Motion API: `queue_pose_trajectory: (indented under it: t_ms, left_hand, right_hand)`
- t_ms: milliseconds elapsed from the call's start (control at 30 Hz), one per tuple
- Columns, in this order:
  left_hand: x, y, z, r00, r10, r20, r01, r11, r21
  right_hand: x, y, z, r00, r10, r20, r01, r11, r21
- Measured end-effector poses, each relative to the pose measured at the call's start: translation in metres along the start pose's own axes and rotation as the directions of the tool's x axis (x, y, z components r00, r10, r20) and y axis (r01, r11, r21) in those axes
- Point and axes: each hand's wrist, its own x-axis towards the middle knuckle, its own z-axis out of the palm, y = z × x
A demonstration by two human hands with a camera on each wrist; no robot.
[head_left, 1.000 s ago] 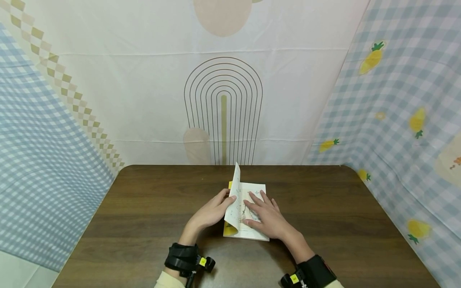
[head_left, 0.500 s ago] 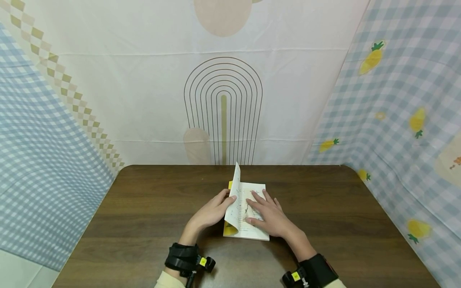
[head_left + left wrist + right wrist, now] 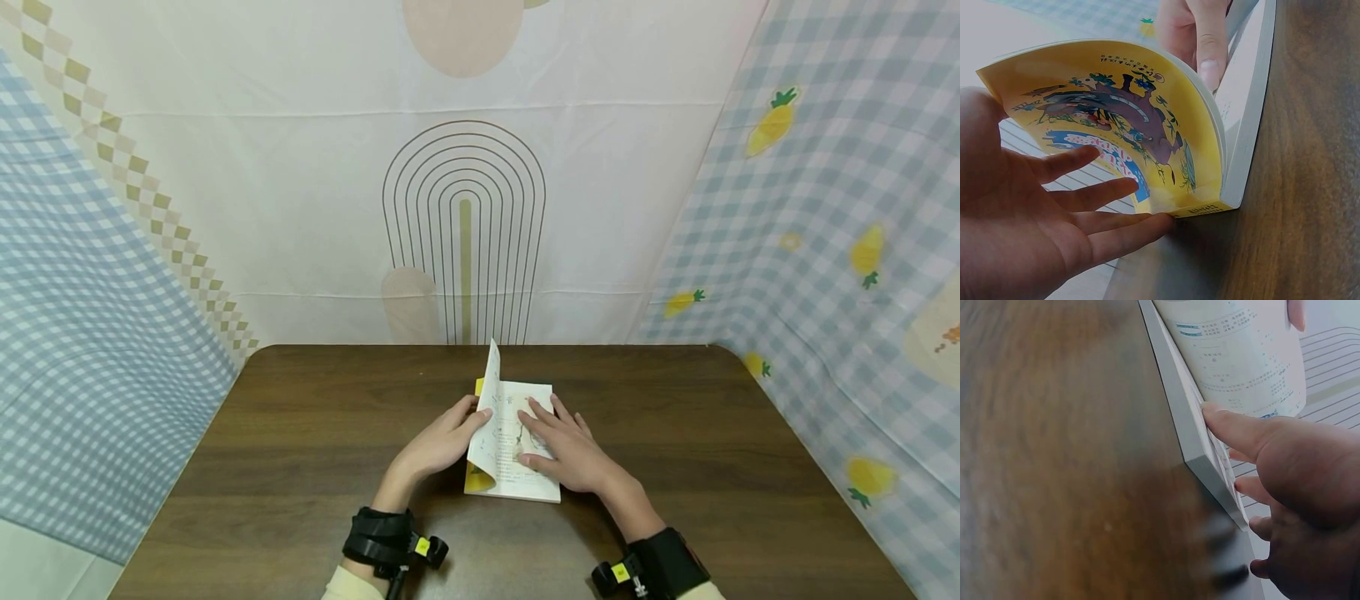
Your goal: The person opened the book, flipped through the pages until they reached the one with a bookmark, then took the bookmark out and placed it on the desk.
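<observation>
A paperback book (image 3: 517,485) with a yellow cover lies partly open on the table. In the left wrist view its bent cover (image 3: 1188,109) shows a purple animal drawing. My left hand (image 3: 438,440) holds the raised cover and front pages, thumb over the page edge and fingers behind the cover. Spread fingers of my right hand (image 3: 573,457) rest on the right-hand page, which carries print and a drawing. Seen from the right wrist, the thumb (image 3: 1225,425) touches the page near the raised leaves (image 3: 1235,375), while the other fingertips lie along the page's outer side.
The dark brown wooden table (image 3: 337,400) extends around the book. Behind it hangs a white cloth (image 3: 300,208) with arch lines. Blue checked cloths (image 3: 810,192) hang at both sides. Each wrist wears a black camera strap (image 3: 378,537).
My right hand has slid a little to the right across the page, uncovering more of the print and drawing. The left hand and the raised pages have stayed in place.
</observation>
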Motion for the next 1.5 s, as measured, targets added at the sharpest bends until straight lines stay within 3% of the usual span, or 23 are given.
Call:
queue_pose_trajectory:
  t_ms: [333, 700, 1500]
  left_hand:
    - [0.001, 0.0, 0.0, 1.0, -0.01, 0.003, 0.01, 1.0, -0.003]
    - [0.001, -0.001, 0.001, 1.0, -0.016, -0.007, 0.016, 1.0, 0.022]
    - [0.0, 0.0, 0.001, 1.0, -0.008, -0.005, 0.009, 1.0, 0.006]
  right_hand:
    - [-0.002, 0.003, -0.005, 0.999, -0.022, 0.031, 0.022, 1.0, 0.016]
    - [-0.002, 0.008, -0.007, 0.999, 0.03, 0.017, -0.031, 0.999, 0.041]
    - [-0.002, 0.02, -0.012, 0.998, 0.046, 0.037, -0.046, 0.999, 0.002]
